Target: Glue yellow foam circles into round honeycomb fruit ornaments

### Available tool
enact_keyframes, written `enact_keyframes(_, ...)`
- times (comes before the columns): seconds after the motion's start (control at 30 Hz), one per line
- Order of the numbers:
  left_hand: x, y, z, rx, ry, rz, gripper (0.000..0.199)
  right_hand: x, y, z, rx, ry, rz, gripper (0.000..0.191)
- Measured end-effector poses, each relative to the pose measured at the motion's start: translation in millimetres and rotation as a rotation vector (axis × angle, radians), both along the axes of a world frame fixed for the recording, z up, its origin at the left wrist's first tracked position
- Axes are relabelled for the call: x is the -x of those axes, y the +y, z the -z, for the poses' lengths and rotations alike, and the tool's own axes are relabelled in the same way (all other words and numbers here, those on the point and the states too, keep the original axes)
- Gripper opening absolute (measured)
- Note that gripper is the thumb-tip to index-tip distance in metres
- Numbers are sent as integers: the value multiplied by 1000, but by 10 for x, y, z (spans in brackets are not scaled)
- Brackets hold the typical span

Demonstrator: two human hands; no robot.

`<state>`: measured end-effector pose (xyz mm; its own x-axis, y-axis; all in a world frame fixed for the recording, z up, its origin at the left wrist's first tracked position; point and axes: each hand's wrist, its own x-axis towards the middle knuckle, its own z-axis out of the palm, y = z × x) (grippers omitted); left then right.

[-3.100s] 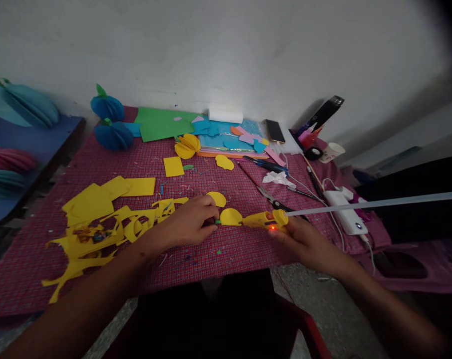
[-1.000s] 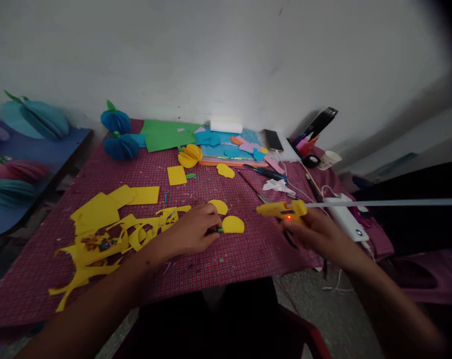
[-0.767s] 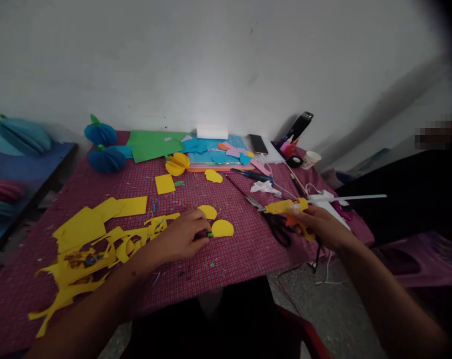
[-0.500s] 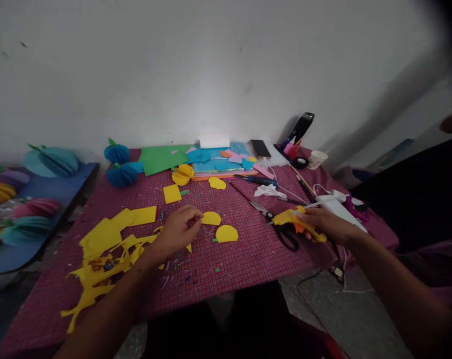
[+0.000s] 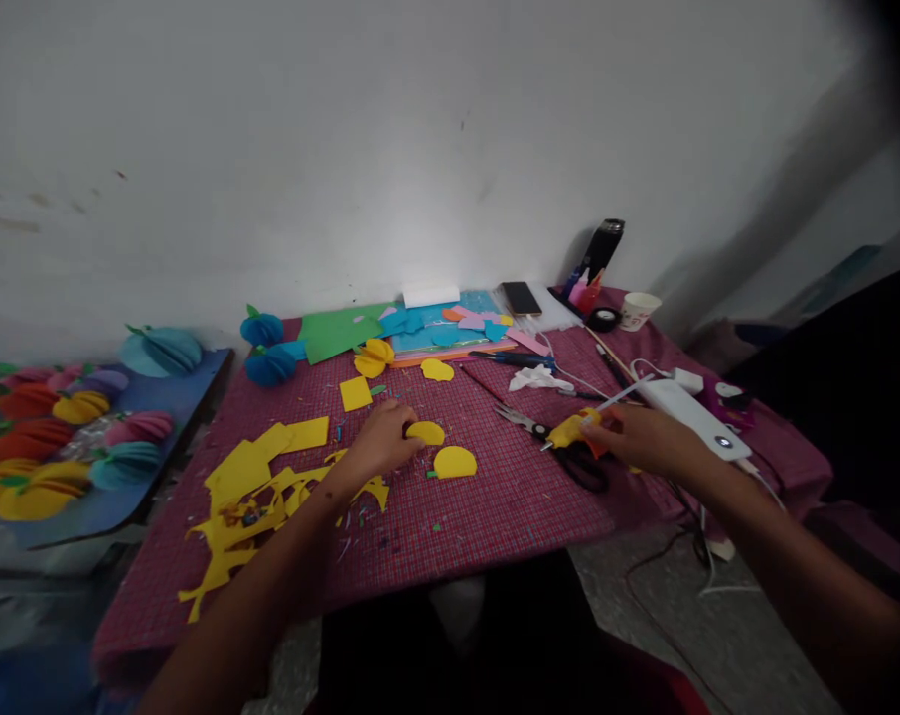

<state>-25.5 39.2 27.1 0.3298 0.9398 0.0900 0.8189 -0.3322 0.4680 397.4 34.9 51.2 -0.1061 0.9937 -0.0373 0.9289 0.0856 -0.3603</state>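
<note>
My right hand (image 5: 636,437) is wrapped round a yellow glue gun (image 5: 569,429). A whitish glue stick (image 5: 625,393) sticks up from its back, and its nozzle points left over the tabletop. Beneath the gun lie black-handled scissors (image 5: 580,467), partly covered. My left hand (image 5: 382,437) is at the left edge of a rounded yellow paper cutout (image 5: 429,433), thumb and fingers apart around it. Just below that is another yellow cutout (image 5: 456,462) with a small green stem. A third yellow cutout (image 5: 437,369) lies farther back.
Yellow scraps (image 5: 233,536) and yellow sheets (image 5: 237,472) cover the table's left side. Blue paper pumpkins (image 5: 269,364) and a yellow one (image 5: 374,357) stand behind. To the right are a white power bank-like box (image 5: 692,417), cords, a paper cup (image 5: 639,310) and a black flask (image 5: 603,248).
The view has swung left, showing more paper pumpkins on the side table. My left hand has come closer around the cutout's edge. The glue gun stays in my right hand.
</note>
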Motion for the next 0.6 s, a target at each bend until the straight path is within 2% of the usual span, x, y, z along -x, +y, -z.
enact_keyframes(0.07, -4, -33, -41, 30, -53, -6, 15, 120, -148, -87, -85, -40, 38, 37)
enact_keyframes(0.1, -8, -63, -65, 55, -86, -14, 19, 215, -237, -133, -136, 21, 25, 33)
enact_keyframes(0.2, -45, -179, -143, 161, -253, -54, 29, 634, -499, -220, -151, 381, -113, 28)
enact_keyframes(0.27, -98, -249, -183, 236, -363, -49, 32, 975, -601, -199, -102, 520, -174, 23)
enact_keyframes(0.33, -164, -296, -204, 289, -432, -20, 33, 1299, -614, -126, -83, 650, -196, 20)
enact_keyframes(0.4, -221, -319, -208, 327, -478, 10, 32, 1551, -560, -34, -49, 699, -215, 26)
enact_keyframes(0.43, -241, -321, -204, 337, -489, 22, 31, 1641, -522, 9, -37, 712, -215, 21)
enact_keyframes(0.6, -264, -287, -157, 368, -484, 34, 25, 1785, -380, 172, 23, 589, -167, 19)
